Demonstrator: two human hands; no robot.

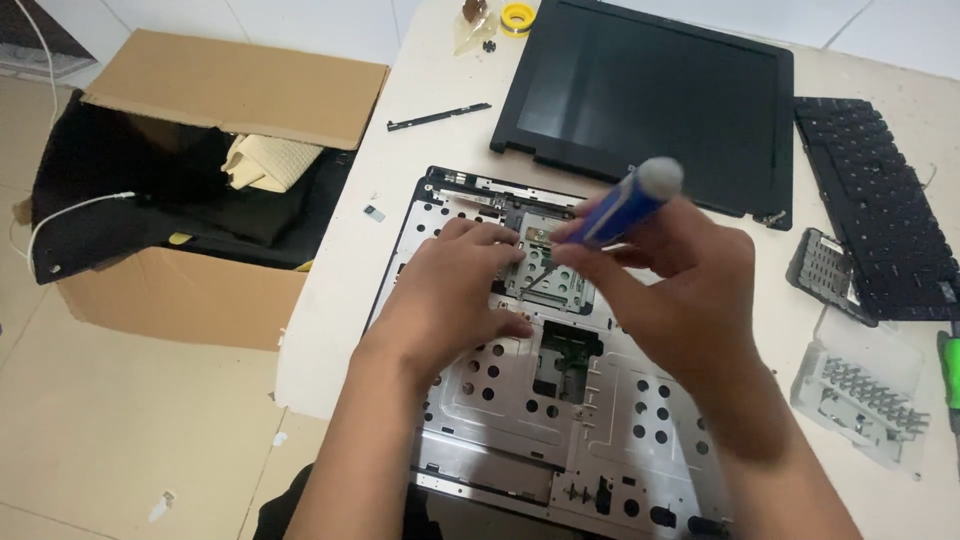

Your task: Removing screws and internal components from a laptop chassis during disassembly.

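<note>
Gleaming perforated silver laptop chassis (pixel 520 400)

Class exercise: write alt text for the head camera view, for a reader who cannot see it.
A person's right hand holds a blue screwdriver over an opened laptop base on a white table, while the left hand rests on its metal frame. A detached screen, keyboard and clear bit case lie nearby; a cardboard box stands on the floor at left.

Bare table (pixel 340 300) lies open at 9 o'clock of the laptop chassis (pixel 520 420). Detached screen (pixel 650 100) blocks 12 o'clock; keyboard (pixel 875 200) and bit case (pixel 860 390) block 3 o'clock.
</note>
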